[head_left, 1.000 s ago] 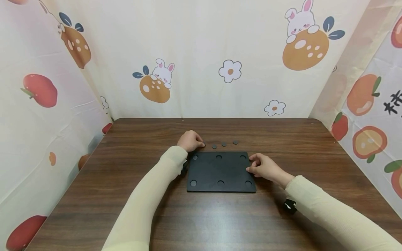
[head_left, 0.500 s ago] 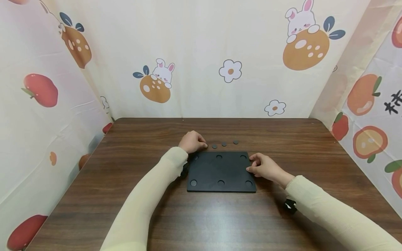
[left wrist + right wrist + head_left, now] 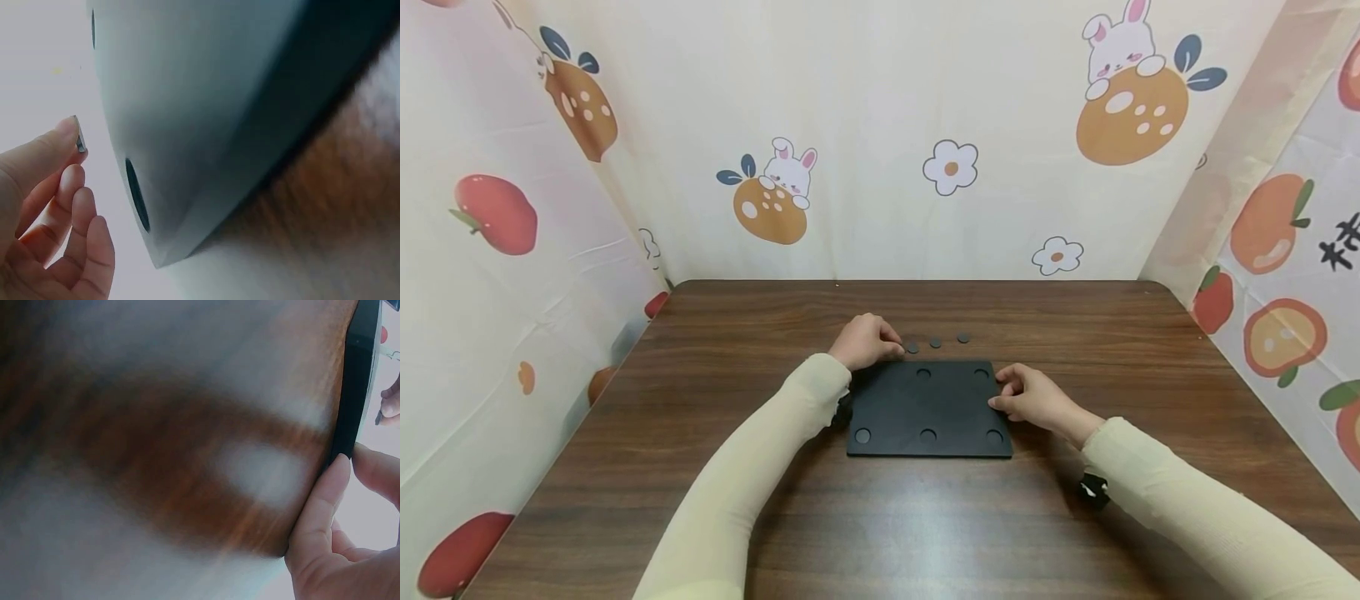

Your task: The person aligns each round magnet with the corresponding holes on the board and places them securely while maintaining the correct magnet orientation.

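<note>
A flat black board point(image 3: 925, 408) with round recesses lies on the table. My left hand point(image 3: 865, 340) is over its back left corner, hiding the recess there. In the left wrist view, thumb and forefinger pinch a small thin disc point(image 3: 79, 134) edge-on. Just right of these fingertips, behind the board, 3 dark discs lie in a row: a left disc point(image 3: 912, 347), a middle disc point(image 3: 935, 342) and a right disc point(image 3: 963, 338). My right hand point(image 3: 1030, 398) holds the board's right edge with thumb and forefinger. The front left recess point(image 3: 862, 436) looks greyer than the others.
The brown wood-grain table point(image 3: 737, 333) reaches back to a cream curtain point(image 3: 880, 167) printed with rabbits and fruit. More printed curtain hangs along the left and right sides. Both forearms wear pale sleeves, with a dark strap at each wrist.
My left hand has slid a little to the right with the pinched disc, closer to the row of discs, and now covers the back left recess. My right hand and the board stay put.
</note>
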A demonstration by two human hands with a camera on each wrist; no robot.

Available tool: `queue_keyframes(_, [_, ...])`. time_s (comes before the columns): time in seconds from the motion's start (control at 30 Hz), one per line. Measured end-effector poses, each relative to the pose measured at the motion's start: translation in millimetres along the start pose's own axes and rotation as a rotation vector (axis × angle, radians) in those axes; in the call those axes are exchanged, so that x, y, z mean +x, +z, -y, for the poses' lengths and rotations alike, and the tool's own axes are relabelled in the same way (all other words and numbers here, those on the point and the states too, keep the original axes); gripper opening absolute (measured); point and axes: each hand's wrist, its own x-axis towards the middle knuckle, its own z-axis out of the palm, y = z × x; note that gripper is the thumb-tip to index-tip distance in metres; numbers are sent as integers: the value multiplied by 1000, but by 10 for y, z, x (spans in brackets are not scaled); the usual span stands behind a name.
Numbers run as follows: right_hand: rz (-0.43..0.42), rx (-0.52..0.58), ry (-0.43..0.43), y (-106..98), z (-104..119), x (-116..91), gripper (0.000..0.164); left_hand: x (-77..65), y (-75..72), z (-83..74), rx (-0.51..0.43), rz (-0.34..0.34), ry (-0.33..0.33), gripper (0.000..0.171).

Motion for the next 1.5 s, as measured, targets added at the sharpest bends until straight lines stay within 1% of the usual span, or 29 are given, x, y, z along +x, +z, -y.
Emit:
queue_keyframes(0.1, [-1,2,-1,1,0,-4,52,-12,-3,-31,-9,19,21,16])
queue_keyframes(0.27, [1,0,-1,-6,0,-13,53,-34,2,-92,-9,32,48,18])
queue_keyframes(0.53, [1,3,4,-3,-5,-15,53,-50,67,-182,21,42,73,15])
queue_keyframes(0.73, [5,6,7,-3,-11,-15,54,-26,113,-218,58,57,98,13])
queue_keyframes(1.13, [4,3,5,-10,-13,19,52,-7,166,-290,86,121,90,12])
queue_keyframes(1.5, [11,3,3,-18,0,14,53,2,200,-335,146,147,110,10])
